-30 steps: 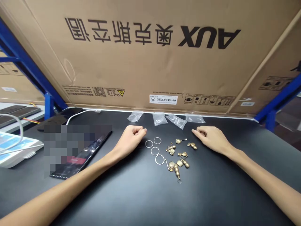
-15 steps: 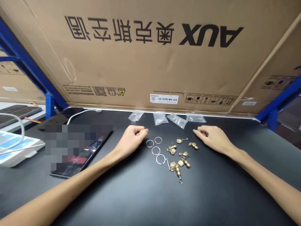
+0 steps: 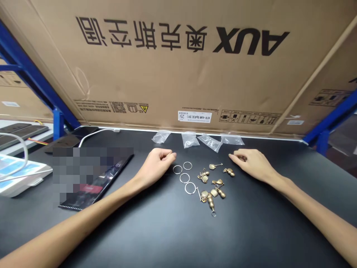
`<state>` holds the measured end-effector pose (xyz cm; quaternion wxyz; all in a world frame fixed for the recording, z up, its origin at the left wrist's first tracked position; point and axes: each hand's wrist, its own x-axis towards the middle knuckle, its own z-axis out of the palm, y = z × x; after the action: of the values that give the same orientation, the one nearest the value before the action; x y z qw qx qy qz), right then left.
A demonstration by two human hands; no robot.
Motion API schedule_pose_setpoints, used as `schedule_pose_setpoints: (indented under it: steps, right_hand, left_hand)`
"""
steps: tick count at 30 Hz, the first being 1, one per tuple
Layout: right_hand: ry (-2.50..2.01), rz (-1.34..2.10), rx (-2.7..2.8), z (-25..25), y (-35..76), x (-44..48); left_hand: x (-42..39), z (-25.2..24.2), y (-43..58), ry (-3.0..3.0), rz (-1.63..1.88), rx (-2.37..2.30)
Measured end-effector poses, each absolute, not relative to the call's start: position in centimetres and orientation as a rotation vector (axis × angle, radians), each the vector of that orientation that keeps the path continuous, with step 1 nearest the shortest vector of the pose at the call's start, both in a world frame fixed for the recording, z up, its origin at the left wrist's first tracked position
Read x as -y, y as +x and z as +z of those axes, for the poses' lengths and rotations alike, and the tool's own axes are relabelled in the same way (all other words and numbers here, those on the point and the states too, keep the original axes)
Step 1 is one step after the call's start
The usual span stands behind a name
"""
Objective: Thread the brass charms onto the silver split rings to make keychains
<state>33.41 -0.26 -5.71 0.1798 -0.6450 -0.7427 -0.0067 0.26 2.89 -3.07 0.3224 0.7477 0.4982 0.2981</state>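
My left hand [image 3: 157,165] rests on the dark table [image 3: 156,230], its fingers curled in and the thumb against them. Just right of it lie several silver split key rings [image 3: 190,194], apart from the hand. On the right side my right hand [image 3: 251,163] rests likewise, loosely closed with nothing visible in it. Nearest to that hand is a brass gourd-shaped charm [image 3: 230,172]. Between the hands are more brass pendants: a small square tag [image 3: 212,166] with a thin pin, a gourd charm [image 3: 210,201] with a small ring, and several others in a loose cluster.
Several clear plastic bags [image 3: 190,140] lie along the back edge, before a large cardboard box [image 3: 173,82]. To the left are a dark tablet-like item [image 3: 80,197], partly blurred, a white cable [image 3: 95,133] and a white box [image 3: 30,178]. Blue frame posts [image 3: 58,124] flank the table.
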Motion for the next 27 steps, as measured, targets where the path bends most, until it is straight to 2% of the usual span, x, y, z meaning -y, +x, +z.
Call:
schedule_pose_setpoints:
  steps: [27]
  right_hand:
    - [-1.837,-0.004,2.120,-5.58,33.37,0.29]
  left_hand:
    - [-2.72,-3.25,0.35,1.981,0.742,-1.307]
